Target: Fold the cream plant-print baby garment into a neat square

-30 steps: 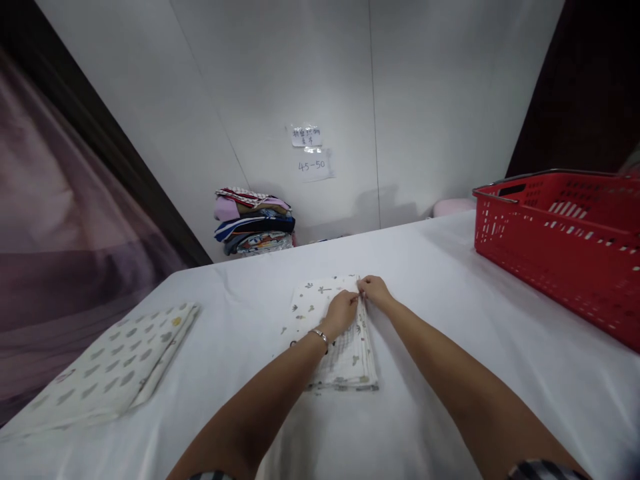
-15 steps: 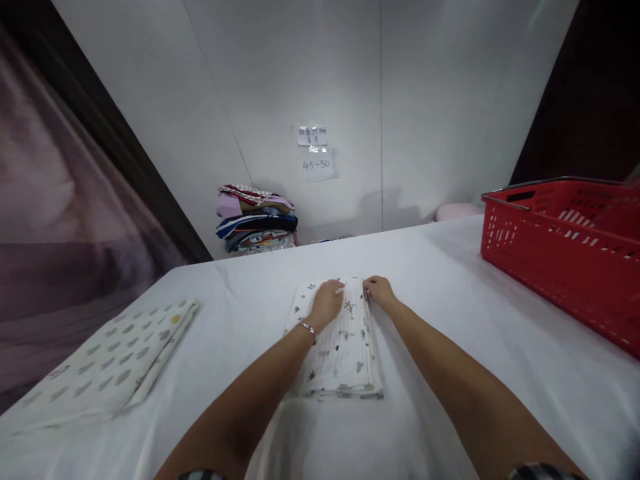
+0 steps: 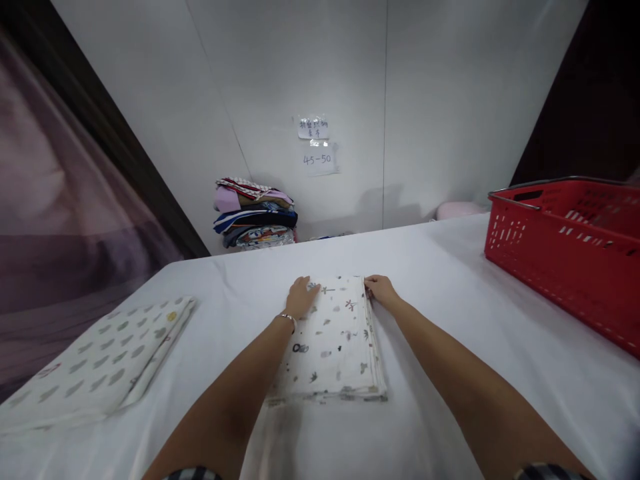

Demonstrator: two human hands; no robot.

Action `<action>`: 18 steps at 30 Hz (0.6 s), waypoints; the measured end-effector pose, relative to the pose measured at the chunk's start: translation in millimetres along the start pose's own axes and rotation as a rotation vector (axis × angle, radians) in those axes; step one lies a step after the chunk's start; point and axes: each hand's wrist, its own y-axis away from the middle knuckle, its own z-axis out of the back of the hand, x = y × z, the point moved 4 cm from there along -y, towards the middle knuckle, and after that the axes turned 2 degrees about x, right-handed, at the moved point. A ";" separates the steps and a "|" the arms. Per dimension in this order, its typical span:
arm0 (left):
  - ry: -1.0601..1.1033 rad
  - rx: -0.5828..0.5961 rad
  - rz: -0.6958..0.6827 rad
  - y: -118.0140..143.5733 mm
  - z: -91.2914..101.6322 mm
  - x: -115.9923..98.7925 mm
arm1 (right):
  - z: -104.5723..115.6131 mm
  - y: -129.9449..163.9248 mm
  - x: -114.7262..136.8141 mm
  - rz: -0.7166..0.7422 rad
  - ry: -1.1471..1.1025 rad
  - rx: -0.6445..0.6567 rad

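A white cloth (image 3: 333,340) printed with small plants and animals lies folded in a layered rectangle in the middle of the table. My left hand (image 3: 301,297), with a bracelet at the wrist, rests flat on its far left part, fingers apart. At the far right corner, my right hand (image 3: 381,289) pinches the layered edge between thumb and fingers. Farther left lies another folded cloth (image 3: 105,360), white with grey-green cloud-like shapes and a yellow spot.
The table (image 3: 430,267) has a white cover. A red plastic basket (image 3: 565,253) with a metal handle stands at the right. Beyond the far edge, a pile of folded fabrics (image 3: 255,213) sits against the wall, below paper signs (image 3: 317,159). A purple curtain (image 3: 60,220) hangs at left.
My left hand has slid left across the printed cloth, uncovering more of its top. My right hand has stayed at the far right corner.
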 end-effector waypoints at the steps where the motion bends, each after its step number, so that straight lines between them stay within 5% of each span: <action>1: 0.011 0.002 -0.010 2.1 1.7 1.0 | 3.2 6.2 1.9 0.007 -0.005 -0.001; 5: 0.037 0.019 -0.075 28.1 10.0 11.0 | 18.8 39.9 7.2 0.028 -0.003 -0.003; 10: 0.045 -0.028 -0.256 97.3 25.8 15.3 | 36.2 90.5 3.5 0.005 -0.022 0.038; 18: 0.062 -0.043 -0.742 211.4 24.0 -43.6 | 44.0 171.6 -4.5 0.009 -0.077 0.041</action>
